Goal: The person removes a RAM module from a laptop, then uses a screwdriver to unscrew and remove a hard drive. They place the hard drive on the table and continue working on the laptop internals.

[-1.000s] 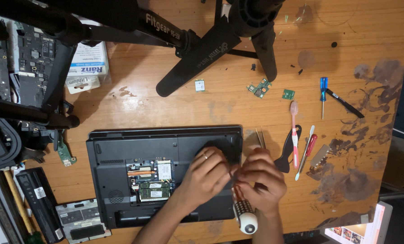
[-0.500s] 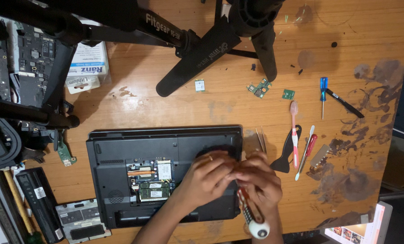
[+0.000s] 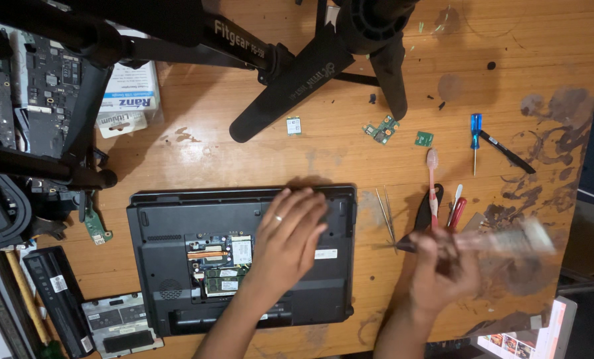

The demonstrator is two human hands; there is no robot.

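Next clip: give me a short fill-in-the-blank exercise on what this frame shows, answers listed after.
1. The left hand lies flat on the underside of the black ____.
2. A ring shows on a finger of the ____ hand.
3. The right hand holds a blurred tool out over the bare ____, beside the laptop.
4. The small screwdriver lying on the table has a ____ handle.

Missing words: laptop; left; table; blue

My left hand (image 3: 290, 236) lies flat, fingers spread, palm down; my right hand (image 3: 443, 269) is raised, blurred, its grip closed.
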